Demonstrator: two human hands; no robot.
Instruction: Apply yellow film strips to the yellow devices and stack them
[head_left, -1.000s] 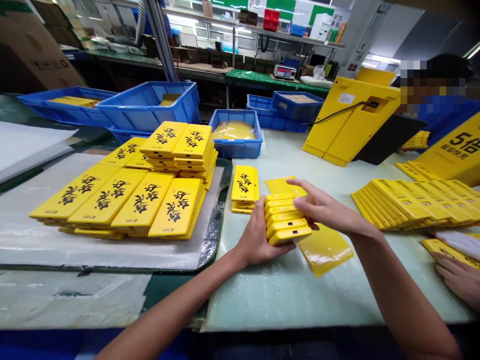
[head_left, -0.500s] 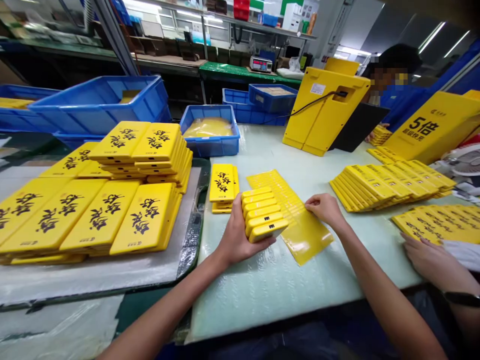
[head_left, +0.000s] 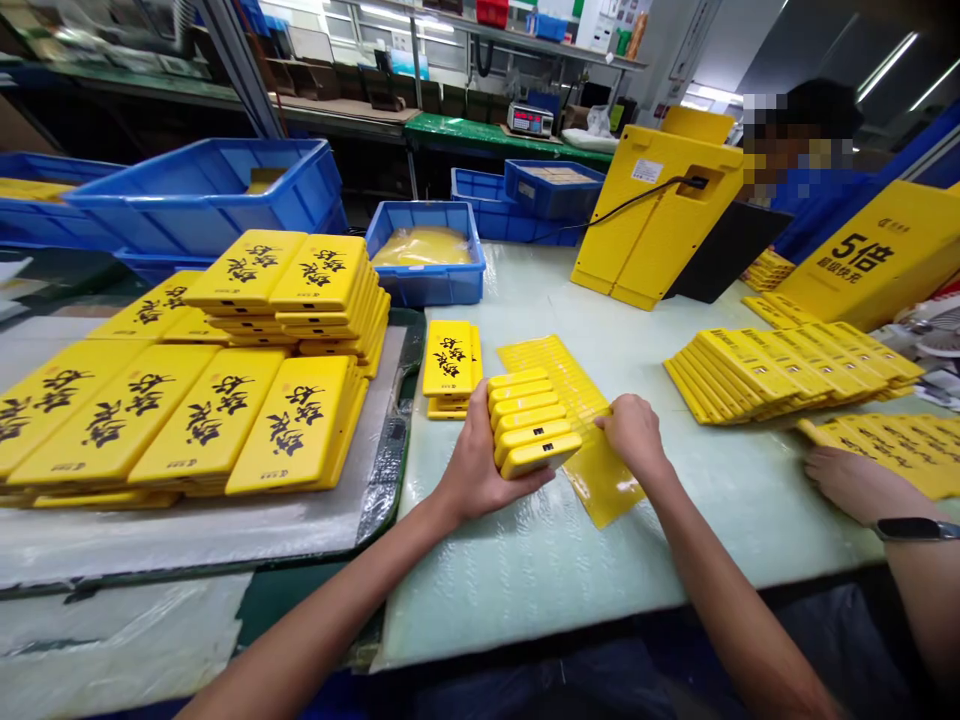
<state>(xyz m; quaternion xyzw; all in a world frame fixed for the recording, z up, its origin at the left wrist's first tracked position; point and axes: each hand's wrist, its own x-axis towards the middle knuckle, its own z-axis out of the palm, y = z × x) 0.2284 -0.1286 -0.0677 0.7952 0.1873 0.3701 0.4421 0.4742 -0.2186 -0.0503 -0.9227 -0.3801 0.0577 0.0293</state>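
My left hand (head_left: pixel 480 465) is closed around a row of several yellow power banks (head_left: pixel 529 412), their port ends facing me. Beneath them, a shiny yellow sticker sheet (head_left: pixel 607 490) with rows of small strips lies on the table. Over its right edge, the thumb and fingers of my right hand (head_left: pixel 634 430) pinch a small yellow sticker; whether it is fully off the sheet is unclear. Just left of the held row stands a short stack of power banks (head_left: pixel 448 360) with black brush lettering. More lettered power banks (head_left: pixel 289 420) are piled on the tray to the left.
Another person's hand (head_left: pixel 855 485) rests by a row of power banks (head_left: pixel 892 450) at the right. Behind it lie fanned stacks (head_left: pixel 757 365). A yellow cabinet (head_left: pixel 645 220) with a cable and a blue bin (head_left: pixel 427 285) stand at the back.
My right hand has moved slightly left, closer to the held power banks, and turned with its back more toward me. The other person's hand has shifted a little at the right-hand row.
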